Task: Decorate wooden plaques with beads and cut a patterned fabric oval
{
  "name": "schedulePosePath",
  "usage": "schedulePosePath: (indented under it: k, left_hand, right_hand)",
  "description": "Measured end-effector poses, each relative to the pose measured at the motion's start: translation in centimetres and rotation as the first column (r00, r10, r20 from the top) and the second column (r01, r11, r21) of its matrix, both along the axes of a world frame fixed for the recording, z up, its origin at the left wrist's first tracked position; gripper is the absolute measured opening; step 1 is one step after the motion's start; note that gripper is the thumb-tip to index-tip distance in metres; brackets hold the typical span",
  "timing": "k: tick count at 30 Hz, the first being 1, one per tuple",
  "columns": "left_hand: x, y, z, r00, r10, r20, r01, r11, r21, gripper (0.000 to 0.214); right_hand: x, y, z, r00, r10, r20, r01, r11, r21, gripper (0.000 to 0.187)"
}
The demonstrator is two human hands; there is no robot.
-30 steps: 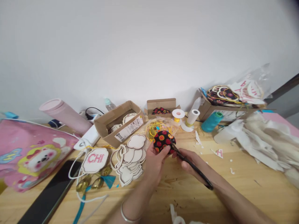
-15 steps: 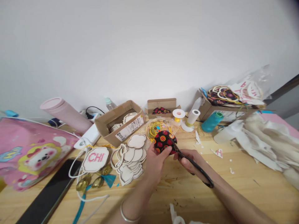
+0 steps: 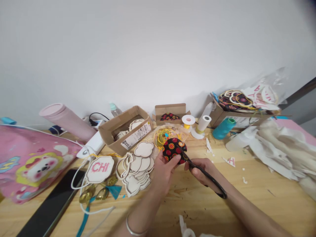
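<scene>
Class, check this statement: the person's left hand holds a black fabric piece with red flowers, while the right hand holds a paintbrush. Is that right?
No: the right hand holds black-handled scissors, not a paintbrush, as the head view shows. The left hand does hold the black fabric piece with red flowers, as stated.

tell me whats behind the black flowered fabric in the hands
Behind the black flowered fabric lies a tangle of yellow cord with a blue bit; the left hand hides what is beneath.
</scene>
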State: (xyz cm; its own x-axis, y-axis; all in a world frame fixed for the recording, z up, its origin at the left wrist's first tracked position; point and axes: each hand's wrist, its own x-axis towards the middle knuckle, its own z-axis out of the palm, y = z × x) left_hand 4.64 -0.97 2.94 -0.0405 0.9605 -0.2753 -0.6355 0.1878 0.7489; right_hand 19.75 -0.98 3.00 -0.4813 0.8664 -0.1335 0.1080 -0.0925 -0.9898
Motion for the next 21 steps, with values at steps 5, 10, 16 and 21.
schedulePosePath:
  k: [5, 10, 16, 21]
  left_hand:
    - [0.04, 0.00, 0.19, 1.000, 0.000, 0.016, 0.000, 1.000, -0.003, 0.029]
    - [-0.03, 0.04, 0.16, 1.000, -0.008, 0.019, 0.008, 1.000, -0.003, 0.030]
    - [-0.29, 0.29, -0.02, 1.000, -0.014, -0.001, 0.014, 0.999, 0.039, 0.026]
    - [-0.31, 0.25, -0.37, 1.000, -0.009, -0.012, 0.009, 0.999, 0.040, 0.025]
  right_hand:
    - [0.08, 0.01, 0.03, 1.000, -0.004, -0.005, 0.004, 1.000, -0.002, 0.061]
    - [0.08, 0.04, -0.02, 1.000, 0.008, -0.020, -0.008, 1.000, 0.000, 0.060]
    - [0.09, 0.17, -0.13, 1.000, 0.024, 0.011, -0.024, 1.000, -0.016, 0.058]
    - [-0.09, 0.05, -0.39, 1.000, 0.001, -0.015, -0.001, 0.999, -0.048, 0.058]
